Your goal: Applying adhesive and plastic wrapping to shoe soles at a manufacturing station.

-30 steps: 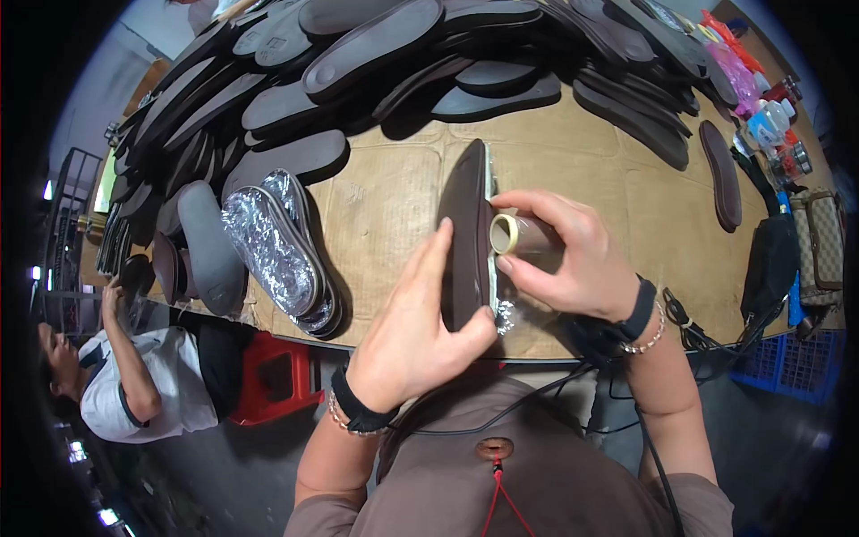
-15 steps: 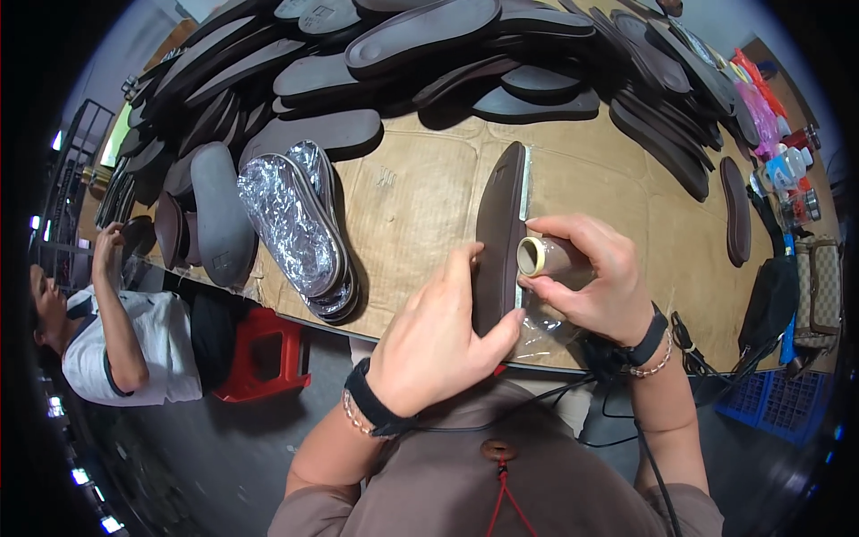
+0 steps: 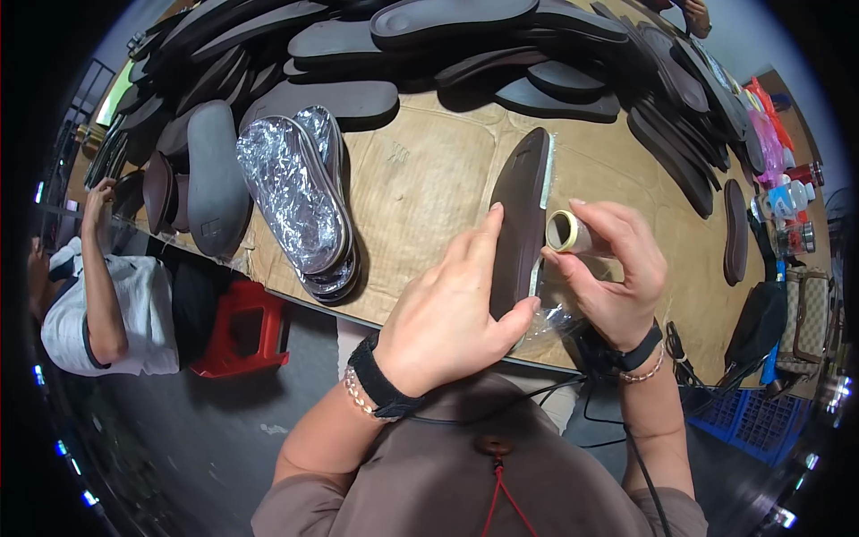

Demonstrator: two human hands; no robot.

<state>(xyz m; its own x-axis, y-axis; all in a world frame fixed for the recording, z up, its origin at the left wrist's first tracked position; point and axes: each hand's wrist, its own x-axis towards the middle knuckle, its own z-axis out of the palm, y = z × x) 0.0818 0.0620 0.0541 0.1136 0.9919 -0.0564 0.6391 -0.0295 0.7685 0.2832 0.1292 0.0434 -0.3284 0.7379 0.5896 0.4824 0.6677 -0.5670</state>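
Observation:
A dark brown shoe sole [image 3: 519, 215] stands tilted on its long edge in front of me, a shiny clear strip along its right side. My left hand [image 3: 456, 309] presses against its left face, fingers stretched out and thumb over the near end. In my right hand [image 3: 622, 268] is a small roll of clear film [image 3: 586, 239], pinched between thumb and fingers with its open cardboard core facing the sole. The roll sits just right of the sole's edge. Crumpled clear film [image 3: 550, 324] lies beneath, by the table's near edge.
Film-wrapped soles [image 3: 295, 197] lie stacked to the left. A large pile of bare soles [image 3: 456, 22] runs along the back of the cardboard-covered table [image 3: 412, 197]. Jars and a bottle [image 3: 789, 199] stand far right. A person [image 3: 116, 313] sits left, beside a red stool [image 3: 246, 331].
The whole view has turned slightly. My right hand has shifted the roll a little farther up along the sole's edge. My left hand stays pressed on the sole.

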